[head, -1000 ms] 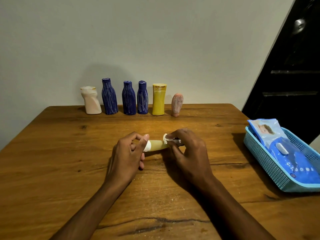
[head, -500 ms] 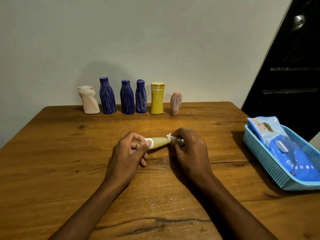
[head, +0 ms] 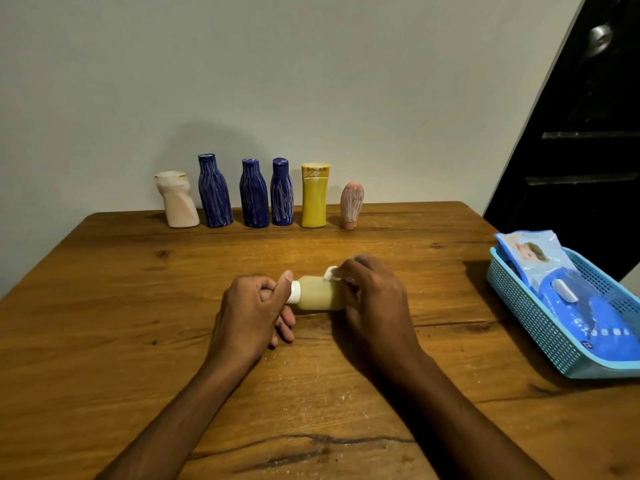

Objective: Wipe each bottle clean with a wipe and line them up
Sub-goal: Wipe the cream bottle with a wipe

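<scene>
Left hand point(head: 251, 311) pinches the white cap point(head: 294, 292) of the small yellow bottle point(head: 320, 293), held sideways just above the table point(head: 104, 306). Right hand point(head: 372, 299) grips its other end, pressing a crumpled wipe point(head: 331, 273) on top. Right – blue basket point(head: 540, 327) with wipes pack point(head: 571, 299). Far edge – six bottles point(head: 254, 194) upright in a row.

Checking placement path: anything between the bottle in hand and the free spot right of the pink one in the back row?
Nothing visible. The small bottle, held by left hand and right hand, has bare table between it and the gap beside the pink bottle.
</scene>
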